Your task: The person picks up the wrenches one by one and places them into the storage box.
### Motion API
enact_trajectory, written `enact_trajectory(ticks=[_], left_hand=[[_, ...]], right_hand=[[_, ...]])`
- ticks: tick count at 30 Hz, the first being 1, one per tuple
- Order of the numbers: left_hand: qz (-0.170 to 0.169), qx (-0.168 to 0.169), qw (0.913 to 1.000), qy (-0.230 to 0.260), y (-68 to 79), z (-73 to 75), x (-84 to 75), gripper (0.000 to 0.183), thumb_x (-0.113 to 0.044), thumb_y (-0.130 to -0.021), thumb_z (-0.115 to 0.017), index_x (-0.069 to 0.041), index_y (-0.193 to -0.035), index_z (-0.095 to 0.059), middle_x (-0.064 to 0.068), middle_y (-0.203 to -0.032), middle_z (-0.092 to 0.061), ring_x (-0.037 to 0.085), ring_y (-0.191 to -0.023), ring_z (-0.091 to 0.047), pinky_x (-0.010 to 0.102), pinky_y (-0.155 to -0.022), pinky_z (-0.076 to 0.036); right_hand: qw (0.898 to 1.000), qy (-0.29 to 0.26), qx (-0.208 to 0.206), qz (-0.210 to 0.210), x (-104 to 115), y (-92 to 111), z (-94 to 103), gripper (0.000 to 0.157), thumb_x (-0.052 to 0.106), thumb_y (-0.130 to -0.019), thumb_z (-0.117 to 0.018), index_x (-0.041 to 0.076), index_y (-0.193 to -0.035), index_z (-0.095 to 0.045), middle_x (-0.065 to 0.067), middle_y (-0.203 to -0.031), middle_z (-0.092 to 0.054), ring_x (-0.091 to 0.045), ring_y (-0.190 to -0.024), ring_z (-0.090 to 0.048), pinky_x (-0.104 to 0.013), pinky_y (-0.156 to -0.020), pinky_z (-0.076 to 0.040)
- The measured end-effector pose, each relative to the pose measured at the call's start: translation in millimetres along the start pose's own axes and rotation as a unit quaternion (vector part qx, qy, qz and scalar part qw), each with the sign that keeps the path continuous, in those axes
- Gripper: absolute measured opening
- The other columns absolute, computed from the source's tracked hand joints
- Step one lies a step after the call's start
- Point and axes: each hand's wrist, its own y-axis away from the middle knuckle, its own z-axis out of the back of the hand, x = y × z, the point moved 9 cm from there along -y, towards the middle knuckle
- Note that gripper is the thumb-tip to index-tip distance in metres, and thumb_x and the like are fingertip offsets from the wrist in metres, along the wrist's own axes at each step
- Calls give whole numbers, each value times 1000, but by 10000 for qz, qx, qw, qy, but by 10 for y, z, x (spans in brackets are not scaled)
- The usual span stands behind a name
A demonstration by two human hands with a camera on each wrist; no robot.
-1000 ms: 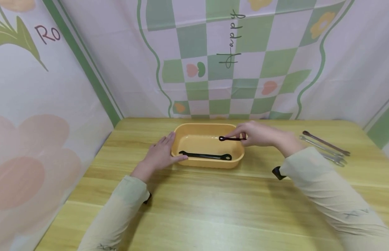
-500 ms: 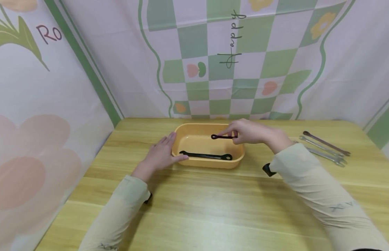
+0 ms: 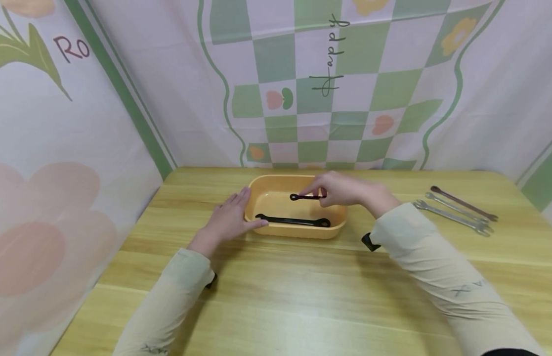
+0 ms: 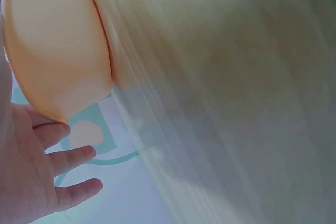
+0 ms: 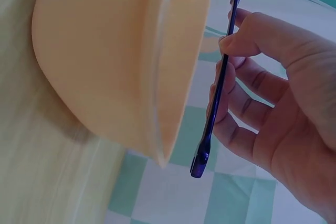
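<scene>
A yellow plastic basin (image 3: 295, 232) stands near the back of the table. My left hand (image 3: 229, 216) rests at its left end, thumb over the front rim, other fingers extended along the outside. In the left wrist view those fingers (image 4: 73, 158) are straight and spread. Along the basin's front wall inside lies a black combination wrench (image 3: 293, 221). My right hand (image 3: 344, 190) pinches a smaller dark wrench (image 5: 218, 98) between thumb and fingers. The right wrist view has this wrench above the basin's rim, apart from it, with both its ends showing.
To the right on the wooden table (image 3: 293, 296) lie a dark reddish wrench (image 3: 462, 203) and two silver wrenches (image 3: 453, 216), roughly parallel. A patterned cloth (image 3: 316, 118) hangs behind the table's back edge.
My right hand has carried the small dark wrench leftward, further over the basin. The silver wrenches at right have come out from behind the right sleeve. My left hand stays at the basin.
</scene>
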Motion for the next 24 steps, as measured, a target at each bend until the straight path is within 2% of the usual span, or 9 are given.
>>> enact_trajectory(ticks=[14, 21, 24], left_hand=[[26, -20, 10000, 11, 12, 16, -5, 112, -76, -91, -55, -8, -165, -6, 9, -171, -9, 37, -154, -17, 69, -117, -19], [25, -17, 10000, 28, 4, 8, 3, 114, -79, -90, -53, -8, -165, -6, 10, -171, -9, 38, -154, -17, 69, -117, -19], [14, -9, 10000, 9, 5, 15, -4, 114, -80, -89, -52, -8, -165, -6, 10, -171, -8, 38, -154, -17, 70, -116, -20]], right_hand=[[9999, -50, 22, 110, 25, -154, -119, 51, -10, -83, -60, 6, -130, -72, -11, -97, -69, -18, -79, -60, -35, -72, -52], [9996, -189, 129, -144, -14, -188, -175, 53, -8, -85, -60, 9, -134, -70, -13, -104, -69, -20, -81, -59, -35, -72, -51], [9998, -149, 72, -119, -9, -208, -187, 52, -8, -85, -61, 8, -133, -70, -13, -103, -69, -20, -83, -59, -35, -73, -52]])
